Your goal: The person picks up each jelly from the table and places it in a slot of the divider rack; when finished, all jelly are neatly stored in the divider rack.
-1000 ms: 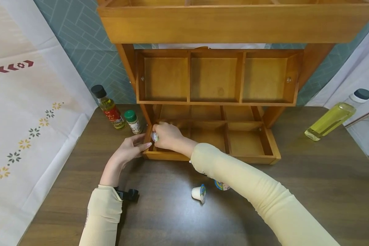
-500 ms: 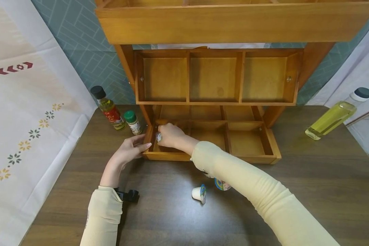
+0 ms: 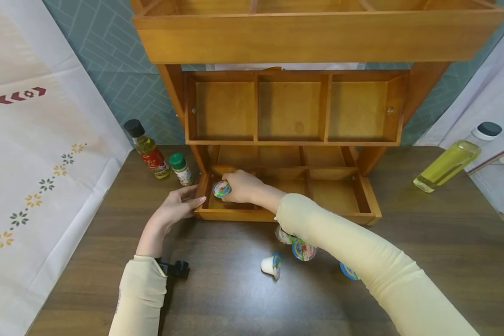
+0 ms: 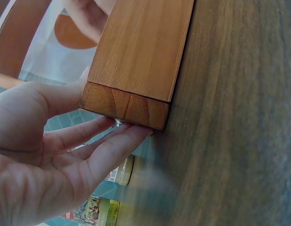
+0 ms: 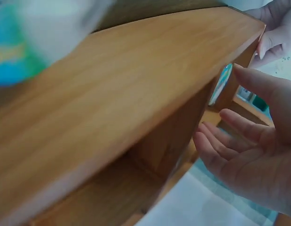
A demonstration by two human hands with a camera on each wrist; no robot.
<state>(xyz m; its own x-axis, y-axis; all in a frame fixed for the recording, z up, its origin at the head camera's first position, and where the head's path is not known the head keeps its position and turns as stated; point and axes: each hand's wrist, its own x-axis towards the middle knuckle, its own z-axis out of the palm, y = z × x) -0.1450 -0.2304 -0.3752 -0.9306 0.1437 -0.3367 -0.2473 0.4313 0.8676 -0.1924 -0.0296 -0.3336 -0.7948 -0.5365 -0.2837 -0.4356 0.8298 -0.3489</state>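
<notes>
In the head view a small cup with a printed lid (image 3: pixel 221 189) sits in the left compartment of the wooden rack's bottom tray (image 3: pixel 287 215). My right hand (image 3: pixel 244 187) is just right of that cup. In the right wrist view its fingers are spread, with the thumb tip close to the cup's lid (image 5: pixel 221 84). My left hand (image 3: pixel 174 207) holds the tray's front left corner, fingers along the outer side. The left wrist view shows thumb and fingers either side of the wooden corner (image 4: pixel 126 103). A white cup (image 3: pixel 268 265) lies on its side on the table.
More lidded cups (image 3: pixel 304 250) lie near my right sleeve, partly covered by it. An oil bottle with a red label (image 3: pixel 153 156) and a green-capped jar (image 3: pixel 181 169) stand left of the rack. A taller oil bottle (image 3: pixel 449 163) stands at the right. Upper trays (image 3: pixel 291 107) overhang the bottom one.
My right hand has shifted right inside the bottom tray and loosened from the cup, whose lid now shows. The right sleeve has moved, uncovering more cups. The left hand stays put.
</notes>
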